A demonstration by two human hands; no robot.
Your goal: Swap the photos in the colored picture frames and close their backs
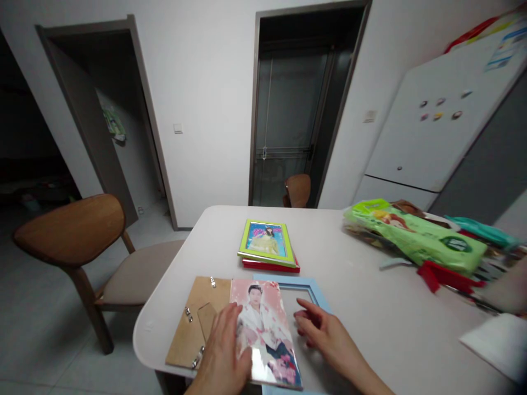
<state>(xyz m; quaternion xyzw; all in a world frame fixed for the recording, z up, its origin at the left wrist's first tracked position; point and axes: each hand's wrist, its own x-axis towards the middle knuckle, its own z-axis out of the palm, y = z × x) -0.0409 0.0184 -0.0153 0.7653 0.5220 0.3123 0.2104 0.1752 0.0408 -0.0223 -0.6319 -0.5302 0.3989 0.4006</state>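
A glossy portrait photo [267,329] of a person in white clothing lies across a light-blue picture frame [319,291] and meets a brown backing board [185,340] with metal clips. My left hand [224,345] rests at the photo's left edge, over the board, its fingers lying flat and the thumb apart. Over the frame's opening, just right of the photo, is my right hand [325,334]. Its index finger stretches forward while the others bend loosely, and no object shows in them. Photo and hands cover much of the blue frame.
Beyond the blue frame, a lime-green framed picture [267,241] is stacked on a red frame [272,266]. A green packet [415,236], a red item [447,280] and other clutter lie along the table's right side. A wooden chair [74,230] stands at the left.
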